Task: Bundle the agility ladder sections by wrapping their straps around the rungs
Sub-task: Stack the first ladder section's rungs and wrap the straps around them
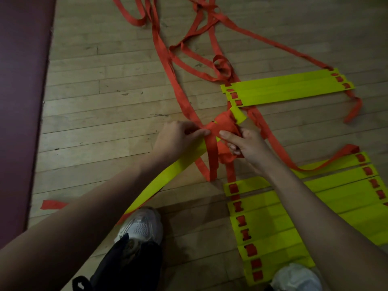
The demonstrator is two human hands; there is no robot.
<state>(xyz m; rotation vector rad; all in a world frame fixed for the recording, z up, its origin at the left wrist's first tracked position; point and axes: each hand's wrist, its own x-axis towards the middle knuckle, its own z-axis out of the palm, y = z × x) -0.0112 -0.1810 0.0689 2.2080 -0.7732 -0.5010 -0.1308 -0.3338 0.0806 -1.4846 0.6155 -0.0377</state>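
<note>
A stack of yellow rungs [168, 173] runs diagonally from my left shoe up to the centre, with red strap [225, 124] wound around its middle. My left hand [178, 137] pinches the strap where it crosses the rungs. My right hand [245, 143] grips the wrapped red wad from the right side. Loose strap ends [212, 162] hang below the wrap. Long red straps [165, 51] trail away across the floor toward the top.
Two more yellow rung sections lie flat on the wooden floor: one at upper right [289, 89], one at lower right [294, 223]. A dark red mat [21, 101] borders the left. My white shoes [140, 225] stand at the bottom.
</note>
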